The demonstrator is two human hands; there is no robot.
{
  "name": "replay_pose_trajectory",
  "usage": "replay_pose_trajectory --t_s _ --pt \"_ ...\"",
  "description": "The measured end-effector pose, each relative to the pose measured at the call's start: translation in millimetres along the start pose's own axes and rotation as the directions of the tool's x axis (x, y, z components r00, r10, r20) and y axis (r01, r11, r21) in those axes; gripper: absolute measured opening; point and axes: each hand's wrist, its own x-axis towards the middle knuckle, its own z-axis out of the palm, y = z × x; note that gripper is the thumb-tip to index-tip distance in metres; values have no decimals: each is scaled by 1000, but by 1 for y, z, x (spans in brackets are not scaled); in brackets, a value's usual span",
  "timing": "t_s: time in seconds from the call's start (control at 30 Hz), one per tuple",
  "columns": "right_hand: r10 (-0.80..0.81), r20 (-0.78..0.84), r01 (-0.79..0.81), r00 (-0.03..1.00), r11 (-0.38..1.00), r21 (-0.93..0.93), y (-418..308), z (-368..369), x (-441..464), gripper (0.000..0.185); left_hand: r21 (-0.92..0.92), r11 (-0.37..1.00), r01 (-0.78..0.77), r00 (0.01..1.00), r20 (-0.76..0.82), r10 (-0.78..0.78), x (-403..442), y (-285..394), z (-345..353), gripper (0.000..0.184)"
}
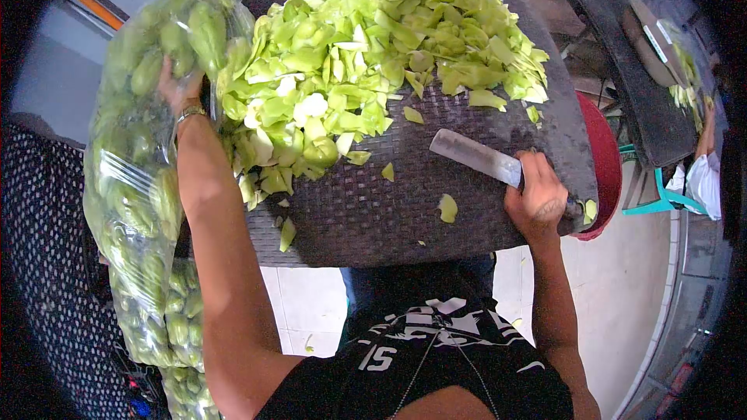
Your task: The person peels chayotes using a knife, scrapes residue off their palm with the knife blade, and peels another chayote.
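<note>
My left hand (179, 87) is up against the green chayotes (207, 35) in the upper part of a tall clear plastic bag (128, 163). Its fingers are partly hidden among them and seem closed around one chayote (177, 45). My right hand (538, 196) grips the handle of a broad-bladed knife (476, 155), held low over the table with its blade pointing to the upper left. A large heap of pale green cut slices (350, 70) covers the far and left parts of the dark woven-pattern table (373, 210).
Loose slices (447, 208) lie scattered near me. A red tub (603, 163) stands below the table's right edge. Further right are another dark table (622, 54), a teal stool (657, 190) and another person's arm (706, 128). More bagged chayotes (183, 319) stand at lower left.
</note>
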Motion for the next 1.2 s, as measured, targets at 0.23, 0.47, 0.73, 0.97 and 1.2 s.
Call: replay_pose_trajectory --t_s 0.23,0.47,0.73,0.97,1.2 --pt "16 55 -16 998 1000 -13 -1 0 0 43 537 841 -68 996 -12 88 -9 13 -6 39" --pt "39 118 -36 992 999 -25 -2 -5 1 43 719 470 -513 859 424 288 -4 5 -46 26" --pt "57 123 -54 991 998 -26 -1 -6 -1 45 354 935 3 996 87 -36 -4 -4 -15 31" --pt "43 120 -44 992 999 8 1 -3 -1 50 238 959 152 987 -85 -135 11 -25 -55 35" --pt "62 133 -60 989 998 -14 3 -2 -3 53 361 924 123 990 -105 -90 47 -33 -76 51"
